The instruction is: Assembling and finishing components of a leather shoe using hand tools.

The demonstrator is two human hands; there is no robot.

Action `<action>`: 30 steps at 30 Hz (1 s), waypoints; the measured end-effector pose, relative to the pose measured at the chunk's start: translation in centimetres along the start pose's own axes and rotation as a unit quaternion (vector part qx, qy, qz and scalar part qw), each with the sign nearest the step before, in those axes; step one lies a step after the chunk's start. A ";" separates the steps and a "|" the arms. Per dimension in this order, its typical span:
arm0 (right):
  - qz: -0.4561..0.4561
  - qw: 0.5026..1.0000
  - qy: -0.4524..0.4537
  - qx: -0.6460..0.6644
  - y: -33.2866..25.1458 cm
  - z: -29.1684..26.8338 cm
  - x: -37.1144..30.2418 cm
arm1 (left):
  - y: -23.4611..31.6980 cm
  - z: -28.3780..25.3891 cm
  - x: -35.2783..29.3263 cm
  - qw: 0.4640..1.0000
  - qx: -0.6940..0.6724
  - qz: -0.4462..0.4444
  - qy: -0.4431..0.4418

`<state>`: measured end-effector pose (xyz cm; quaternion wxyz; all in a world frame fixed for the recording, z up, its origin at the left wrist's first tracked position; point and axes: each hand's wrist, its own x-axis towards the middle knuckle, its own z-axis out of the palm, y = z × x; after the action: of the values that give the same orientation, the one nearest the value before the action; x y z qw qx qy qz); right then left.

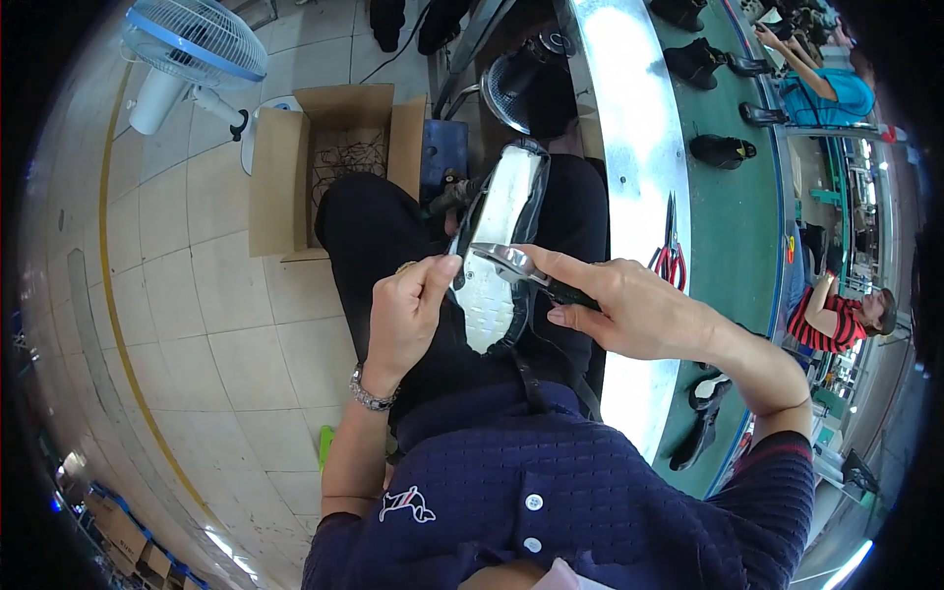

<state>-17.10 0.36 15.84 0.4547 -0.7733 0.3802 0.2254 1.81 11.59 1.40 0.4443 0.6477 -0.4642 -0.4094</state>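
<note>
A black shoe upper [528, 211] with a pale white sole board [511, 204] lies bottom up across my lap, its toe end towards me. My right hand [629, 305] is closed round the dark handles of pincers [508, 260], whose silver head rests over the middle of the sole board. At the shoe's left edge is my left hand [411, 305], its thumb and finger pinched together. Whatever lies between those fingertips, if anything, is too small to make out.
Beyond my left knee stands an open cardboard box [280, 182] holding thin wire-like pieces. Red-handled scissors [671, 261] lie on the metal ledge [629, 128] to my right. Past it, a green conveyor [728, 236] carries black shoes. A fan [192, 49] stands far left; co-workers sit far right.
</note>
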 end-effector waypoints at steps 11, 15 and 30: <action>-0.119 0.942 0.053 -0.309 -0.9 -0.3 1.3 | 0.6 -1.0 -0.7 0.961 -0.214 -0.139 -0.103; -0.091 0.977 0.026 -0.192 -0.5 0.3 2.2 | 0.3 -0.3 -0.9 0.956 -0.193 -0.128 -0.179; -0.042 0.987 -0.079 -0.132 -0.7 -2.0 1.6 | 1.2 3.5 -2.6 0.944 -0.285 -0.107 -0.129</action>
<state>-15.57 -1.82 16.07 0.3861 -0.8215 0.2770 0.3152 -2.39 13.23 1.94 0.4998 0.4815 -0.3093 -0.6502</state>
